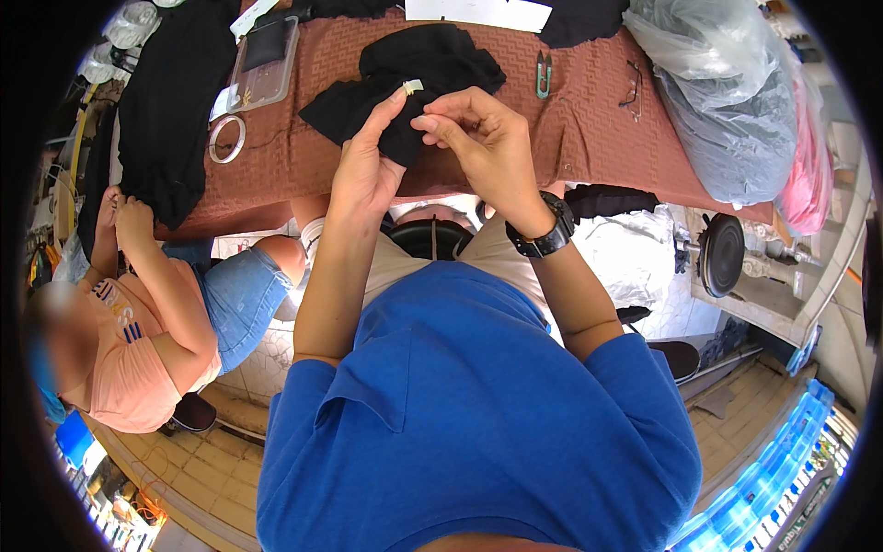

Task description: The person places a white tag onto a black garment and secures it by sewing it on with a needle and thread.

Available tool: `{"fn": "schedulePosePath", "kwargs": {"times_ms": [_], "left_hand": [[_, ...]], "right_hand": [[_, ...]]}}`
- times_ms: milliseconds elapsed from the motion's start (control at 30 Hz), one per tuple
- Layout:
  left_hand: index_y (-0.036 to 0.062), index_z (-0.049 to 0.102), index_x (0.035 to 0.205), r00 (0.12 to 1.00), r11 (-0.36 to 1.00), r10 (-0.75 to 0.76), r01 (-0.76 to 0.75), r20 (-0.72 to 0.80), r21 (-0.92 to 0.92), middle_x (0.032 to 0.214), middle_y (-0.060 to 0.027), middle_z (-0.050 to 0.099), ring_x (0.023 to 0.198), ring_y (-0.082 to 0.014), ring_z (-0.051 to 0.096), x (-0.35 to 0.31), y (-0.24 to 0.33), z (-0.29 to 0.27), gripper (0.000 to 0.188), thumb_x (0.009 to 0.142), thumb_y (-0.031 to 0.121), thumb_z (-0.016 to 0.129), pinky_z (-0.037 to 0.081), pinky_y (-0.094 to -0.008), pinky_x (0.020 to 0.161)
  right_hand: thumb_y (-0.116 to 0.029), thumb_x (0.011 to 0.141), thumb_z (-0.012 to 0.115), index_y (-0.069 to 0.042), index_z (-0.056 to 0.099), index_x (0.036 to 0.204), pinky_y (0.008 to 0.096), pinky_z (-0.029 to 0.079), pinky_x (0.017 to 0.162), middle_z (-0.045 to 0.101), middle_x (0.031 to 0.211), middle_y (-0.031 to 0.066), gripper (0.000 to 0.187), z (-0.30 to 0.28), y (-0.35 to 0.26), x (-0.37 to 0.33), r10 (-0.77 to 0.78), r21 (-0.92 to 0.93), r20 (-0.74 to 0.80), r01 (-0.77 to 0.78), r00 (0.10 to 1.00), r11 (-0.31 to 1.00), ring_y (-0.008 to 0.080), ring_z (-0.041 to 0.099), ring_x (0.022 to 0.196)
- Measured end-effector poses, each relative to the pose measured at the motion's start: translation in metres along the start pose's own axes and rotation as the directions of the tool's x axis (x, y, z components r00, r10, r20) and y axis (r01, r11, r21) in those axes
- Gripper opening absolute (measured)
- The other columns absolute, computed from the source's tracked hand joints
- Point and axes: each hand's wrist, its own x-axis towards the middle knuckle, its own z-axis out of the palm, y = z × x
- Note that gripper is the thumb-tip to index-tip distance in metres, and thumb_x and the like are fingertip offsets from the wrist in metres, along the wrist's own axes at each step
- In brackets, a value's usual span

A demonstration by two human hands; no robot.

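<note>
A piece of black cloth [418, 55] lies bunched on the table in front of me. My left hand [368, 170] is closed on its near edge, the thumb up beside a small white tag [413, 86]. Just to the right, my right hand [483, 138] has thumb and forefinger pinched together over the cloth. Whatever that pinch holds is too small to make out. Green-handled thread snips [544, 75] lie on the table to the right of the cloth.
A brown patterned cloth [589, 138] covers the table. Left are a clear plastic box [276, 81], a white ring [227, 139] and black fabric [170, 120]. Eyeglasses [633, 92] and bulky plastic bags [727, 101] sit at right. A co-worker [152, 359] sits at left, hands on the black fabric.
</note>
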Motion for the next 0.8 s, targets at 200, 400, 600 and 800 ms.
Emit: {"fn": "schedulePosePath", "kwargs": {"times_ms": [200,400,600,800], "left_hand": [[-0.0017,0.066,0.115,1.0,0.999,-0.015,0.015,0.016,-0.037,0.108,-0.0077,0.069,0.1,-0.0145,0.067,-0.002,0.001,0.002,0.026,0.094,0.012,0.071,0.056,-0.0279,0.09],[-0.0032,0.066,0.114,0.999,1.0,0.01,-0.011,-0.038,-0.024,0.11,-0.0085,0.069,0.101,-0.0152,0.068,-0.005,0.0,0.007,0.027,0.092,0.011,0.073,0.056,-0.0284,0.092],[-0.0045,0.066,0.114,0.998,0.999,0.047,-0.047,-0.035,0.012,0.111,-0.0098,0.069,0.101,-0.0161,0.068,-0.006,-0.001,0.011,0.028,0.091,0.01,0.073,0.057,-0.0287,0.092],[-0.0049,0.066,0.114,0.997,0.997,0.074,-0.073,-0.036,0.026,0.111,-0.0099,0.068,0.102,-0.0162,0.067,-0.009,-0.002,0.014,0.028,0.091,0.01,0.073,0.056,-0.0287,0.092]], "right_hand": [[0.0,0.091,0.072,0.003,0.073,0.103,0.0232,0.054,0.074,0.065,0.094,0.0049,0.013,0.006,0.003,-0.001,-0.086,-0.057,-0.061,0.083,0.994,0.995,0.0102,0.065,0.081],[-0.001,0.09,0.073,0.002,0.075,0.101,0.0213,0.048,0.069,0.06,0.089,0.0015,0.012,0.005,0.004,-0.001,-0.083,-0.11,-0.078,0.074,0.994,0.991,0.0067,0.058,0.077],[-0.007,0.086,0.076,-0.003,0.077,0.097,0.0234,0.045,0.06,0.061,0.078,0.0026,0.011,0.005,0.008,0.001,-0.148,-0.174,-0.123,0.126,0.981,0.977,0.0083,0.057,0.068],[-0.007,0.087,0.075,-0.003,0.076,0.097,0.0228,0.045,0.06,0.061,0.079,0.0019,0.011,0.006,0.01,0.001,-0.13,-0.119,-0.135,0.114,0.982,0.986,0.0076,0.056,0.069]]}}
